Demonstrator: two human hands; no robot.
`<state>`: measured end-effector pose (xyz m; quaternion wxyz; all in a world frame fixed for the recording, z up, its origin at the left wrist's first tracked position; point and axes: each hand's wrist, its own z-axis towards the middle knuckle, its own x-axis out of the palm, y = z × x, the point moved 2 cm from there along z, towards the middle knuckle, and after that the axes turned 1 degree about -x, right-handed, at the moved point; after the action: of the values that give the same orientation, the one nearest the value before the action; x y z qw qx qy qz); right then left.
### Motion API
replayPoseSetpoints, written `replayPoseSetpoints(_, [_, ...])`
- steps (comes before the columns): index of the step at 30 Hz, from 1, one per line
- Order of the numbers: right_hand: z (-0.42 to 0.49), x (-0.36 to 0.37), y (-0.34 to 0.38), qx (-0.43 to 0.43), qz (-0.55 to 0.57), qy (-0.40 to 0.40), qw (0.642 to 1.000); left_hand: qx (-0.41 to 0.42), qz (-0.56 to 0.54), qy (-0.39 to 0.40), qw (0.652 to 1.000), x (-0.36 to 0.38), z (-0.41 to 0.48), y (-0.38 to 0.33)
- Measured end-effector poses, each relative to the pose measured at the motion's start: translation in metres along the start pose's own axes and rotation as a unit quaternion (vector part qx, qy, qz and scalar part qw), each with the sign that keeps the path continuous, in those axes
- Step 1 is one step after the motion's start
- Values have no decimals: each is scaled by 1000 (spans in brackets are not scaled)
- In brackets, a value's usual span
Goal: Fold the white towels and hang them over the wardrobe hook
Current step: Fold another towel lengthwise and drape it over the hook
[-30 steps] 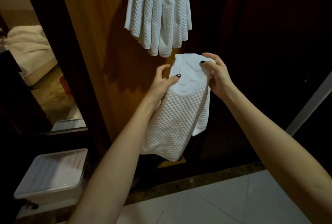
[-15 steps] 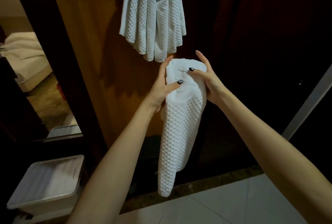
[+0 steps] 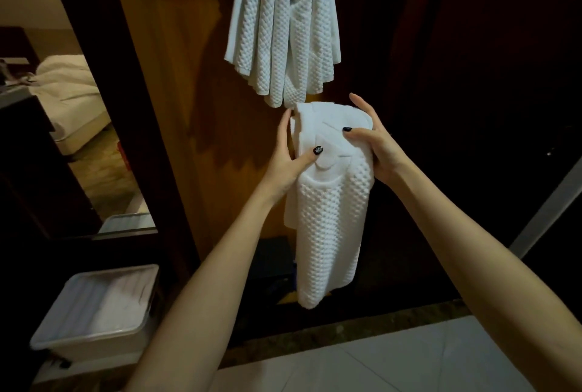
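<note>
Closest to my view, both bare forearms reach up and forward over the pale tiled floor [image 3: 409, 360], with a lidded plastic bin [image 3: 94, 346] low on the left, well apart from the work. At the end of the arms, the left hand [image 3: 285, 158] pinches the folded towel [image 3: 330, 218] at its upper left edge, thumb flat on the front face and fingers running up behind that edge. The right hand [image 3: 374, 146] grips the upper right corner, thumb across the front and fingers curled round the top. I read this two-sided grip as a way to hold the layers squared so the fold does not slip open, while the long waffle-textured body hangs straight down under its own weight. The towel's top sits just beneath the lower tips of the hung towels [image 3: 283, 29], close enough that I cannot tell whether they touch. That bunch drapes against the wooden wardrobe panel [image 3: 189, 92]. The hook itself is above the frame, so I cannot see it. I judge the fold finished and the lift to the hook not yet made. It will call for clearing the bunch already there. Farthest off, through the opening on the left, a bed [image 3: 72, 99] shows in dim light.
</note>
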<state>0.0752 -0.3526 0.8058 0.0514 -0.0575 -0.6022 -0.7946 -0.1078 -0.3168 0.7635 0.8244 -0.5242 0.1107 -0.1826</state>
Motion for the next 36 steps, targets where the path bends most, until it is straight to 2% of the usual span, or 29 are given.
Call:
replayPoseSetpoints(3, [0, -1, 2, -2, 17, -27, 999, 55, -5, 14, 998, 5, -1, -10])
replayPoseSetpoints(5, [-2, 0, 1, -15, -12, -45, 999, 78, 54, 36, 995, 8, 0, -11])
replayPoseSetpoints(8, [-6, 2, -3, -44, -45, -79, 995, 51, 147, 116, 981, 4, -3, -4])
replayPoseSetpoints(10, [-7, 2, -5, -48, -24, -95, 994, 9, 98, 138, 985, -2, -10, 5])
replayPoseSetpoints(13, [-7, -3, -7, -41, 9, -114, 993, -32, 1, 89, 996, -2, -26, 20])
replayPoseSetpoints(18, [-5, -21, -3, -35, 82, -133, 987, -88, 42, -50, 994, 15, -55, 58])
replayPoseSetpoints(23, [-4, -26, 14, -34, 76, -86, 993, -32, 71, -48, 996, 30, -53, 49])
replayPoseSetpoints(28, [0, -27, 33, -56, 78, -63, 993, -1, 136, -84, 987, 37, -49, 39])
replayPoseSetpoints(32, [3, -29, 43, -61, 95, -52, 992, -40, -22, -96, 994, 38, -55, 26])
replayPoseSetpoints(34, [3, -28, 46, -62, 109, -42, 991, -68, -100, -71, 990, 37, -55, 23])
replayPoseSetpoints(36, [3, -27, 48, -62, 119, -29, 990, -69, -108, -30, 991, 36, -53, 21])
